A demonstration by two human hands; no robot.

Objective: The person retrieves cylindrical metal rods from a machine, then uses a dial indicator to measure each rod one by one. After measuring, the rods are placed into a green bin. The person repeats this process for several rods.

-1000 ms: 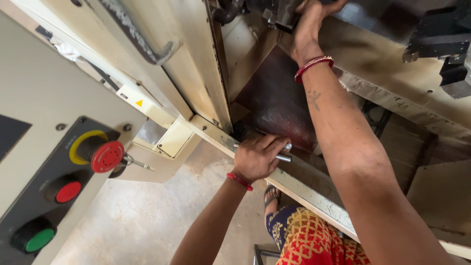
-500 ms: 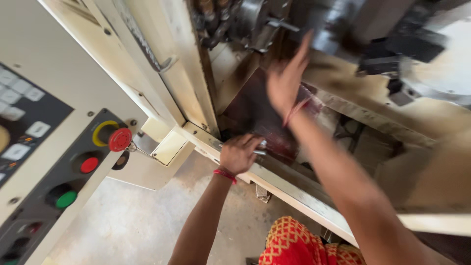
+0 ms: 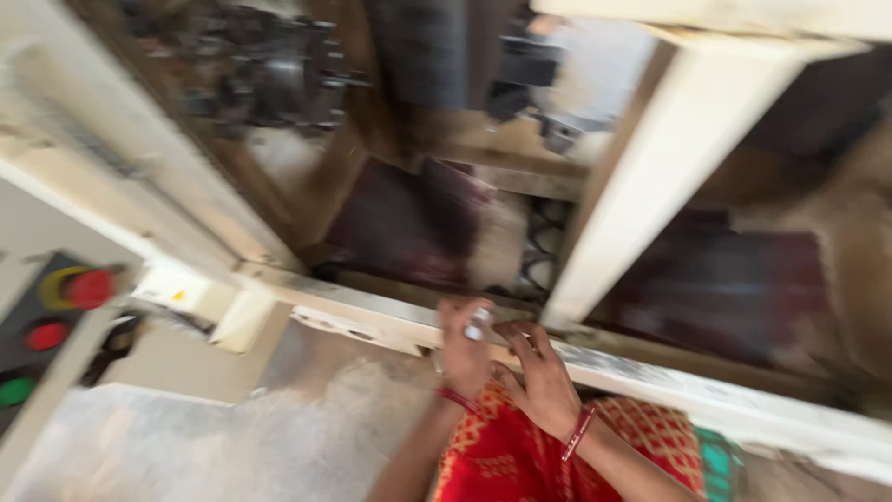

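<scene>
Head view, blurred: the left hand [image 3: 465, 349] is curled closed around a small silvery metal part [image 3: 476, 324], holding it just above the cream-painted steel frame rail [image 3: 372, 316] of the machine. Beside it, the right hand [image 3: 544, 381] spreads its fingers open, holding nothing, fingertips touching the rail. Judging by this, keeping the free hand braced on the rail should steady the part.

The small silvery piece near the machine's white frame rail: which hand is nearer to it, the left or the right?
The left. The left hand has the small silvery piece at its fingertips and seems to hold it, above the white frame rail. The right hand lies just beside it, lower right, fingers spread.
</scene>
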